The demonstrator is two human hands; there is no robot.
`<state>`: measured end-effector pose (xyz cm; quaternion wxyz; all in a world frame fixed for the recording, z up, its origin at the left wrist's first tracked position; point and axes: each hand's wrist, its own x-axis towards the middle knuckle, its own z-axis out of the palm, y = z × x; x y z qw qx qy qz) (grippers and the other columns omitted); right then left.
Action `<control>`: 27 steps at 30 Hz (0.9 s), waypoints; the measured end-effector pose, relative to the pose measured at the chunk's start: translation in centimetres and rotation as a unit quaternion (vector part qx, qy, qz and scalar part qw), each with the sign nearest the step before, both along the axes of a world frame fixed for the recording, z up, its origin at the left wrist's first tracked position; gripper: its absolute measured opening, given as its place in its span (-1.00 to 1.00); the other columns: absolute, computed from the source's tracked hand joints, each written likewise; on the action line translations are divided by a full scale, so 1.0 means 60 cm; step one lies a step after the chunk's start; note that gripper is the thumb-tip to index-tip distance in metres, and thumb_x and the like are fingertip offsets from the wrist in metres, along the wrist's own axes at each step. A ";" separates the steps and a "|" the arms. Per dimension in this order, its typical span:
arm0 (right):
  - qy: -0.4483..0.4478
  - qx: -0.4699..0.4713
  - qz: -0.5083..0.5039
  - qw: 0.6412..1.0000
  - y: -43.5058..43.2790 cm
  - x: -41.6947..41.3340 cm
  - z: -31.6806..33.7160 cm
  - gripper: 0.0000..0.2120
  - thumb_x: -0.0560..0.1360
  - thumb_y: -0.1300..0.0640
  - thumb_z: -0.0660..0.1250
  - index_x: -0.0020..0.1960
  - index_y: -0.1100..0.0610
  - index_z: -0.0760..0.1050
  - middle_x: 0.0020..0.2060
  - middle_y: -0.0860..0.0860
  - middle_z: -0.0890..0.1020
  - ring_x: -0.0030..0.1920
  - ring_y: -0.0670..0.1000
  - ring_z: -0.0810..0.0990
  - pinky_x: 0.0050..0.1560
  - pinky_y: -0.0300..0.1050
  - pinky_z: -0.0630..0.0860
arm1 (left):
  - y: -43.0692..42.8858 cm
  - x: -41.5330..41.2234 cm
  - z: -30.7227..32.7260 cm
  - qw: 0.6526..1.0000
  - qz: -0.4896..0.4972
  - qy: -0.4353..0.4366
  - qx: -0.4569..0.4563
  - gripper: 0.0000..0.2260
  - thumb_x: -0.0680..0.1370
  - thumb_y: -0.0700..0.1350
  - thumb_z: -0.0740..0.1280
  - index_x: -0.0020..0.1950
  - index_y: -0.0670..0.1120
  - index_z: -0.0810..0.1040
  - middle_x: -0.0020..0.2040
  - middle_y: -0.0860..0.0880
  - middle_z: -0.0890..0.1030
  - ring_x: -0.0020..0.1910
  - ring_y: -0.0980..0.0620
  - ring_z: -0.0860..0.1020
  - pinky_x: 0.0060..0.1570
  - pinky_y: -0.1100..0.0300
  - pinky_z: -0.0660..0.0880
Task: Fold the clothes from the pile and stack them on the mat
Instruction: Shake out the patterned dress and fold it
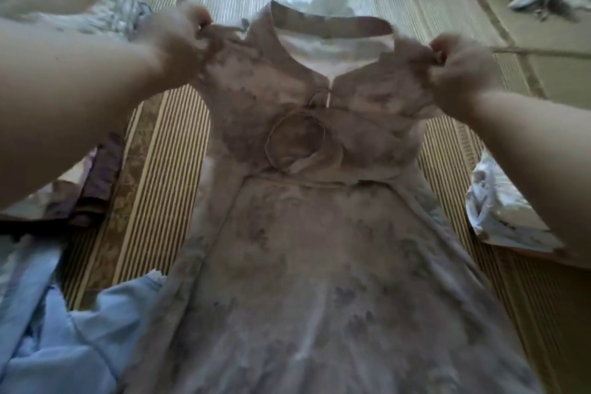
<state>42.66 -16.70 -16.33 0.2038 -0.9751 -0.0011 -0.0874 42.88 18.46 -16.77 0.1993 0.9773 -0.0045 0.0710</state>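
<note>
Left hand [179, 38] and right hand [454, 69] each pinch a shoulder of the pinkish floral dress [313, 233] — held up and spread above the woven mat [179, 150], likely to square it for folding; skirt trails toward the camera.

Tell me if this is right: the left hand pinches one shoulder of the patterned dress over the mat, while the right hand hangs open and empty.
Not quite. In the head view the right hand is not open and empty: it pinches the other shoulder of the patterned dress. The left hand does pinch one shoulder, over the mat.
</note>
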 end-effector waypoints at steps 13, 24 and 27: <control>0.094 -0.043 0.134 0.986 -0.121 -0.512 -0.068 -0.94 0.36 0.14 0.26 -0.25 0.04 0.50 -0.28 -0.02 0.61 -0.23 0.07 0.58 -0.13 -0.05 0.42 | -0.018 -0.466 -0.075 0.901 -0.418 0.090 0.066 -0.90 0.40 -0.05 0.34 -0.26 0.05 0.43 -0.40 0.06 0.43 -0.46 -0.01 0.43 -0.49 0.16 0.35; 0.237 -0.021 -0.003 0.971 0.020 -0.577 -0.161 -0.46 0.42 -0.01 0.12 0.40 -0.06 0.38 0.48 -0.01 0.29 0.51 0.09 0.16 0.46 0.27 0.08 | -0.105 -0.521 -0.151 0.940 -0.306 0.101 0.110 -0.51 0.37 0.37 0.16 0.06 0.10 0.62 0.00 0.01 0.62 -0.02 -0.03 0.57 -0.07 0.09 0.57; 0.330 -0.019 -0.023 0.944 0.077 -0.524 -0.189 -0.33 0.49 -0.33 0.06 0.53 -0.22 -0.05 0.56 -0.04 -0.16 0.53 0.14 -0.23 0.44 0.32 -0.10 | -0.106 -0.430 -0.171 0.924 -0.258 0.194 0.204 -0.28 0.40 0.46 0.10 0.52 0.24 0.13 0.58 -0.10 0.10 0.53 -0.19 0.09 0.43 -0.19 0.17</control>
